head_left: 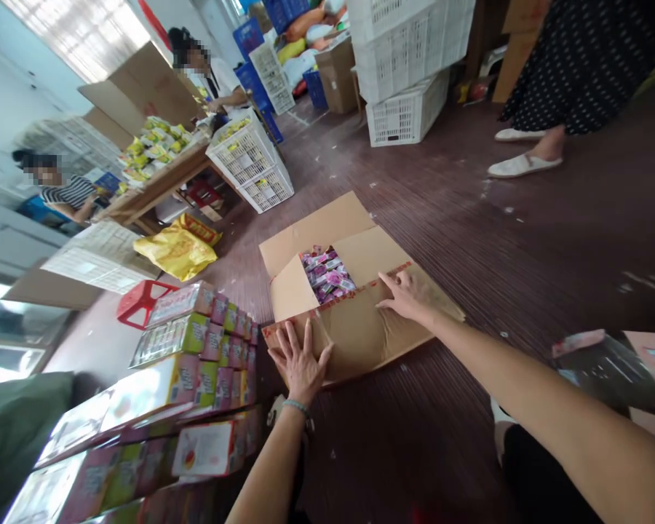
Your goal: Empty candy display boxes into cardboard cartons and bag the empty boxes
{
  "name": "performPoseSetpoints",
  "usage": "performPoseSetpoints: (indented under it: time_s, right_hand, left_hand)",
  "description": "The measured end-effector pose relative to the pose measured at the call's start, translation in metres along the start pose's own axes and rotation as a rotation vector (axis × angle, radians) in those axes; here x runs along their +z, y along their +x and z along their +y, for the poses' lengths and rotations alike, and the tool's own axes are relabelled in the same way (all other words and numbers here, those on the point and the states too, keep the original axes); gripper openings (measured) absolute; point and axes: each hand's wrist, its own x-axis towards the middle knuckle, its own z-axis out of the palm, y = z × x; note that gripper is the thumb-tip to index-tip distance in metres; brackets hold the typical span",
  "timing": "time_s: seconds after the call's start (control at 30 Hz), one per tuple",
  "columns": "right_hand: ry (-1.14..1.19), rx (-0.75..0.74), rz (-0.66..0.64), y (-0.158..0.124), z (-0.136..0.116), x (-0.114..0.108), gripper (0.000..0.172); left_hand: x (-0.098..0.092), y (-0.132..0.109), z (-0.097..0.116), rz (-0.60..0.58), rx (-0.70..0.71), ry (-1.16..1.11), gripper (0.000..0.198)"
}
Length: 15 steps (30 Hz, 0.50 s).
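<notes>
A cardboard box point(360, 335) stands on the dark floor before me, its near flap folded inward with red tape along the edge. Purple and pink packets point(330, 275) show through the gap between the flaps. On the left part of the near flap lies my left hand point(300, 362), fingers spread and palm down; a beaded bracelet circles its wrist. My right hand point(407, 295) touches the flap's taped edge further right, index finger stretched out and thumb apart, with nothing held in it. The far flap point(322, 222) lies outward, while the side flaps are folded over the contents.
Stacked pink and green cartons point(207, 364) stand close on the left. Beyond them are a red stool point(142, 302) and a yellow bag point(180, 251). White crates point(256, 164) stand by a table where two people sit. Another person's shoes point(524, 164) are at the upper right.
</notes>
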Motion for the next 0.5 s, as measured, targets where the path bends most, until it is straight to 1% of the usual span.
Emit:
performPoseSetpoints:
  time_s: [0.03, 0.07, 0.17, 0.2, 0.27, 0.33, 0.37, 0.43, 0.5]
  right_hand:
    - [-0.012, 0.000, -0.019, 0.004, 0.003, 0.002, 0.085]
    - [-0.030, -0.003, -0.044, 0.008, 0.005, 0.001, 0.089]
    - [-0.089, -0.021, -0.088, 0.019, 0.004, -0.011, 0.098]
    - [-0.093, -0.037, -0.067, 0.025, 0.001, -0.016, 0.097]
    - [-0.061, -0.085, 0.044, 0.042, -0.009, -0.025, 0.088]
    - [0.023, -0.106, 0.188, 0.070, -0.018, -0.031, 0.075]
    - [0.085, -0.079, 0.244, 0.090, -0.022, -0.034, 0.072]
    - [0.253, 0.054, 0.313, 0.135, -0.022, -0.038, 0.074]
    - [0.462, 0.213, 0.304, 0.182, -0.016, -0.040, 0.078]
  left_hand:
    - [0.008, 0.008, 0.003, -0.002, -0.013, -0.005, 0.079]
    - [0.013, 0.017, 0.004, -0.027, -0.021, -0.021, 0.080]
    - [0.016, 0.038, 0.002, -0.178, -0.047, -0.077, 0.079]
    - [0.016, 0.042, 0.000, -0.212, -0.056, -0.085, 0.079]
    - [0.018, 0.043, -0.002, -0.227, -0.057, -0.079, 0.079]
    - [0.022, 0.041, -0.002, -0.220, -0.045, -0.054, 0.080]
    - [0.023, 0.040, -0.002, -0.224, -0.044, -0.038, 0.080]
    - [0.026, 0.038, -0.002, -0.227, -0.056, 0.006, 0.079]
    - [0.028, 0.036, -0.002, -0.224, -0.067, 0.052, 0.078]
